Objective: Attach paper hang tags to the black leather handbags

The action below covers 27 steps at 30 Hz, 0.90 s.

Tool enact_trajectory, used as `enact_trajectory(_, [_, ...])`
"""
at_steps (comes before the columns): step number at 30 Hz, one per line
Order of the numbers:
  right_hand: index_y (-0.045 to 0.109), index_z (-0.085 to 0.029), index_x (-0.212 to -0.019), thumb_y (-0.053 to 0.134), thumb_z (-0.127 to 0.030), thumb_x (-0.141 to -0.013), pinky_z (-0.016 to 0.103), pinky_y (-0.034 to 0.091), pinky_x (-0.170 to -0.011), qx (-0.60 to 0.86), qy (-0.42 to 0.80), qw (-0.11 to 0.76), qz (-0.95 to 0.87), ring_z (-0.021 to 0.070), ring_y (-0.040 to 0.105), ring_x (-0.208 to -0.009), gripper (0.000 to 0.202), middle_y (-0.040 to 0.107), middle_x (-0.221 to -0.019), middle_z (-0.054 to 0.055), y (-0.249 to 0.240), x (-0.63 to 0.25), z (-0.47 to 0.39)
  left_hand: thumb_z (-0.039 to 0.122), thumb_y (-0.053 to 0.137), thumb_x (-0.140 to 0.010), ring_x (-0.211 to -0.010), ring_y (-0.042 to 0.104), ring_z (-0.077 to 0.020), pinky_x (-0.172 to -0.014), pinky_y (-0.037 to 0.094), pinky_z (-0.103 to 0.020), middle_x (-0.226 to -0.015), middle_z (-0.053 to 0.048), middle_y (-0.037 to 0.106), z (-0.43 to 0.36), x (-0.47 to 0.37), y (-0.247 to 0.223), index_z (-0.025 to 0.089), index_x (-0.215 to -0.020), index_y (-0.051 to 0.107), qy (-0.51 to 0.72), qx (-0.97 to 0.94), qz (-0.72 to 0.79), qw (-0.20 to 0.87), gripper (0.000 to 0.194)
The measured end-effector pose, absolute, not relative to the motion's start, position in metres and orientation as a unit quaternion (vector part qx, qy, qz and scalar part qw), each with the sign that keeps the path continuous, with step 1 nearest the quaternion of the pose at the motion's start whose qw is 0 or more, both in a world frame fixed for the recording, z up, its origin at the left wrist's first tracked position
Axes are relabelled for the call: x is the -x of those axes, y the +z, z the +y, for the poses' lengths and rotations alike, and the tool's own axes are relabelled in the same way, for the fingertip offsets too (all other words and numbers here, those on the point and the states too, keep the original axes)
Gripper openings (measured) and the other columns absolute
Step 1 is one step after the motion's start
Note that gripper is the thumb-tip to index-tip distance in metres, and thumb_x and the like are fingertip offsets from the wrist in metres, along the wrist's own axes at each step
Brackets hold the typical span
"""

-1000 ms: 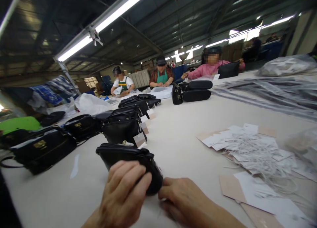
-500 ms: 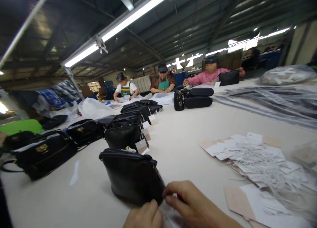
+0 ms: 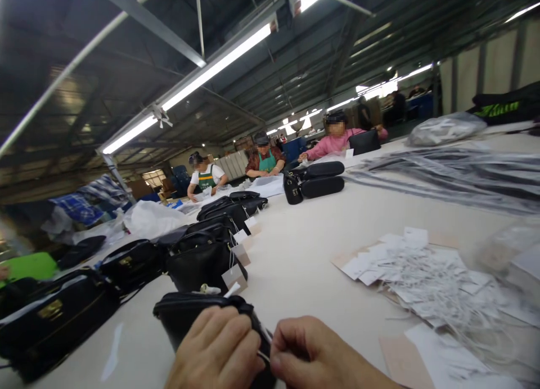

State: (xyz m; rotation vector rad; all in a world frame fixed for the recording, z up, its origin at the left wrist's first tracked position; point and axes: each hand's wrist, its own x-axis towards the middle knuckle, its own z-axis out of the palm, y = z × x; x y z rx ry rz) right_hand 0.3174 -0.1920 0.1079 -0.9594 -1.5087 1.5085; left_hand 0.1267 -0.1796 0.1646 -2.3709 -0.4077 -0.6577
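A black handbag [image 3: 181,316] stands upright at the near edge of the table, partly covered by my hands. My left hand [image 3: 219,347] is closed in front of the bag, its fingers curled toward the bag's right side. Just to its right, my right hand [image 3: 307,349] pinches a thin white string [image 3: 264,355] that runs along the bag's right edge. Whether the left fingers also grip the string or the bag cannot be made out. Behind it, a row of black bags [image 3: 202,265] carries white and beige tags [image 3: 234,277].
A pile of tags with white strings [image 3: 430,282] lies at the right. Larger black bags [image 3: 59,316] stand at the left. Black bags [image 3: 323,186], plastic strips [image 3: 455,175] and three people [image 3: 265,162] are farther back.
My left hand has risen from the table in front of the bag to its upper right side. My right hand remains beside the bag, now with string visible. The view has shifted.
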Motion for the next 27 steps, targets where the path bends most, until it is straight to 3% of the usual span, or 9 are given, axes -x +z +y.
enact_trajectory(3, [0.052,-0.021,-0.063,0.054,-0.028,-0.067,0.023,0.03,-0.05,0.406,0.576,0.437,-0.559,0.0098,0.041,-0.05,0.008,0.046,-0.05,-0.007,0.114,-0.321,-0.189,0.036,0.042,-0.101,-0.101,0.064,-0.0276,-0.082,0.053,-0.04,-0.104,-0.012,0.071,-0.168,-0.128,0.175,0.015,-0.114,0.063,-0.234,0.889,-0.215,0.331,0.032])
enact_trajectory(7, [0.052,-0.022,-0.065,0.055,-0.029,-0.068,0.023,0.026,-0.048,0.411,0.609,0.457,-0.501,0.0081,0.032,-0.042,0.008,0.043,-0.043,-0.01,0.107,-0.317,-0.183,0.014,0.042,-0.097,-0.086,0.066,-0.0197,-0.076,0.055,-0.031,-0.098,-0.007,0.069,-0.157,-0.12,0.163,0.02,-0.102,0.064,-0.25,0.909,-0.229,0.242,0.024])
enact_trajectory(9, [0.054,-0.021,-0.065,0.057,-0.029,-0.067,0.023,0.025,-0.048,0.41,0.633,0.449,-0.479,0.0083,0.034,-0.045,0.008,0.047,-0.048,-0.008,0.101,-0.312,-0.181,0.009,0.044,-0.095,-0.086,0.065,-0.0184,-0.075,0.055,-0.028,-0.096,-0.008,0.067,-0.155,-0.115,0.153,0.019,-0.099,0.064,-0.27,0.913,-0.215,0.219,0.023])
enact_trajectory(15, [0.055,-0.021,-0.06,0.061,-0.03,-0.065,0.025,0.024,-0.051,0.397,0.647,0.486,-0.434,0.0089,0.033,-0.049,0.012,0.04,-0.049,-0.009,0.088,-0.301,-0.18,0.008,0.046,-0.093,-0.095,0.064,-0.0199,-0.085,0.054,-0.03,-0.102,-0.009,0.065,-0.158,-0.107,0.152,0.019,-0.102,0.063,-0.24,0.923,-0.216,0.207,0.022])
enact_trajectory(23, [0.059,-0.018,-0.062,0.06,-0.026,-0.057,0.025,0.024,-0.051,0.341,0.73,0.424,-0.414,0.0071,0.04,-0.048,0.009,0.055,-0.054,-0.005,0.082,-0.29,-0.177,0.011,0.045,-0.097,-0.086,0.063,-0.0179,-0.076,0.055,-0.028,-0.094,-0.008,0.064,-0.154,-0.112,0.143,0.018,-0.092,0.063,-0.309,0.904,-0.196,0.222,0.021])
enact_trajectory(27, [0.056,-0.019,-0.061,0.064,-0.03,-0.061,0.025,0.023,-0.051,0.336,0.716,0.483,-0.376,0.0076,0.04,-0.047,0.013,0.054,-0.051,-0.006,0.069,-0.283,-0.172,0.007,0.046,-0.093,-0.085,0.063,-0.0186,-0.075,0.056,-0.03,-0.092,-0.008,0.067,-0.155,-0.107,0.143,0.019,-0.088,0.064,-0.27,0.917,-0.193,0.22,0.022])
